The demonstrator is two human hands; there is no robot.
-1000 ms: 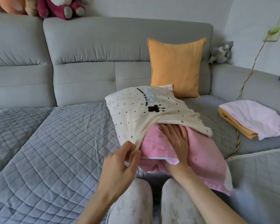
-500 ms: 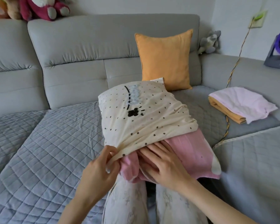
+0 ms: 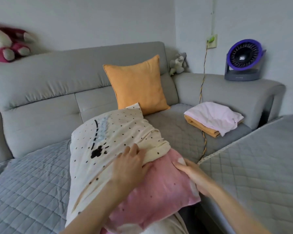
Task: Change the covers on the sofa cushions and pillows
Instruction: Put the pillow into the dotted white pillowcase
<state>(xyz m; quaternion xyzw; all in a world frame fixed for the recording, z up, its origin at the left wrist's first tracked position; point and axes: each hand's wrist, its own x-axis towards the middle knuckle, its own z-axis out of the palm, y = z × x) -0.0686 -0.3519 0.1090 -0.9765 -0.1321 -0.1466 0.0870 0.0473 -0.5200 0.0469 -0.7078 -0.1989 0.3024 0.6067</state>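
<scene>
A pink pillow (image 3: 159, 191) lies on my lap, half inside a cream cover with black dots (image 3: 112, 149). The cover sits over the pillow's far end and left side, and the near right part of the pillow is bare. My left hand (image 3: 131, 160) lies across the cover's hem at the middle and pinches it between fingers and thumb. My right hand (image 3: 192, 174) grips the pillow's right edge, thumb on top and fingers hidden beneath. An orange cushion (image 3: 136, 85) leans on the sofa back behind.
Folded pale pink and orange covers (image 3: 213, 118) lie on the seat of the grey sofa (image 3: 41, 92) at the right. A yellow cord (image 3: 203, 92) hangs from a wall socket down to the seat. A purple fan (image 3: 243, 59) stands on the armrest. Plush toys sit on the backrest.
My left hand left the cover's lower left edge and now holds the hem at the middle. My right hand slid from the pillow's middle to its right edge. The view swung right.
</scene>
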